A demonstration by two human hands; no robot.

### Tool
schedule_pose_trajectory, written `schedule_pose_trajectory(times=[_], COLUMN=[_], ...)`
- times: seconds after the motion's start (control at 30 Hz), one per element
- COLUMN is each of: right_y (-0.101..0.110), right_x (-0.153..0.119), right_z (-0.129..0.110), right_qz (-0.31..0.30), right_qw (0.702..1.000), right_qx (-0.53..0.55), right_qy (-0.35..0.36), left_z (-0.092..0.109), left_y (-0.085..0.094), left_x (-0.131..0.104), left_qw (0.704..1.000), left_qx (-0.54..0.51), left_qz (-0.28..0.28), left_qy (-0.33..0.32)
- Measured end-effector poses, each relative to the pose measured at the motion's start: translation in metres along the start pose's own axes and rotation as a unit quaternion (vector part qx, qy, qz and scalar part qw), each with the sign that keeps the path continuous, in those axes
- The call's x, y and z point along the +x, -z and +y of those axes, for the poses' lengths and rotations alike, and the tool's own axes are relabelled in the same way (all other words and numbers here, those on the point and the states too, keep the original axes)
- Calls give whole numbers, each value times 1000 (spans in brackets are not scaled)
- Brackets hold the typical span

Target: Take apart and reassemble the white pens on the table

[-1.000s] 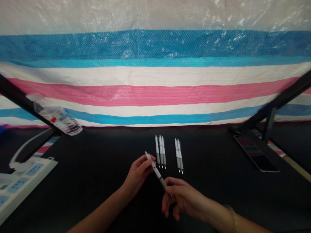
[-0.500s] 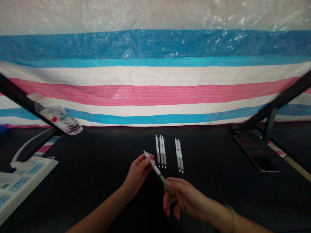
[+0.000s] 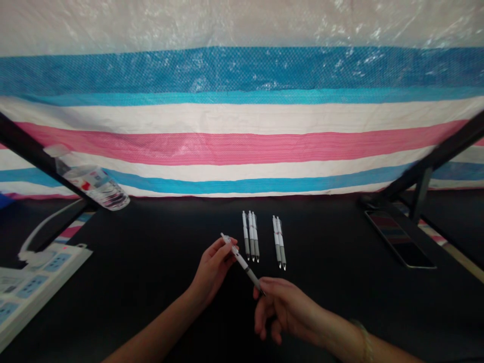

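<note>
A white pen with a grey grip (image 3: 242, 263) is held slanting between both hands above the black table. My left hand (image 3: 215, 264) pinches its upper, clicker end. My right hand (image 3: 282, 305) has thumb and finger closed on the grey tip end, its other fingers curled loosely below; the very tip is mostly hidden. Just beyond, three similar pens (image 3: 251, 236) lie side by side, tips toward me. A pair of matching pens (image 3: 279, 242) lies a little to their right.
A white power strip (image 3: 38, 282) with a plugged cable is at the left. A clear bottle (image 3: 98, 186) leans behind a black bar at the far left. A phone (image 3: 400, 239) lies at the right by another black support. Striped sheeting (image 3: 242, 148) hangs behind.
The pen's upper end has shifted slightly left and up. Its tip is now more covered by my right fingers. The pens on the table have not moved.
</note>
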State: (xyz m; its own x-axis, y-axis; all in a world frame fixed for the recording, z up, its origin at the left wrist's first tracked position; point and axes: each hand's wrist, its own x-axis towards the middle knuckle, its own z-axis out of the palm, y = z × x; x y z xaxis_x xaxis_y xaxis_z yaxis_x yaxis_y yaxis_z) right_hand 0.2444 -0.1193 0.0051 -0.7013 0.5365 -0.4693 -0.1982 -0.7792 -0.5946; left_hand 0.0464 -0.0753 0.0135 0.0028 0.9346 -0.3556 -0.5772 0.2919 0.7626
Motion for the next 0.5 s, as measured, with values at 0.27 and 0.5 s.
schedule_pose_trajectory(times=[0.27,0.5], right_y=[3,3], right_x=[2,2], right_z=[3,2], right_qz=[16,52], right_qw=[1000,998], right_qx=[6,14], right_qy=[-2,23], left_z=[0,2], left_y=[0,-1], left_x=[0,0], left_qw=[1000,1000], left_qx=[-1,-3], left_qz=[1,9], left_qy=[-3,-1])
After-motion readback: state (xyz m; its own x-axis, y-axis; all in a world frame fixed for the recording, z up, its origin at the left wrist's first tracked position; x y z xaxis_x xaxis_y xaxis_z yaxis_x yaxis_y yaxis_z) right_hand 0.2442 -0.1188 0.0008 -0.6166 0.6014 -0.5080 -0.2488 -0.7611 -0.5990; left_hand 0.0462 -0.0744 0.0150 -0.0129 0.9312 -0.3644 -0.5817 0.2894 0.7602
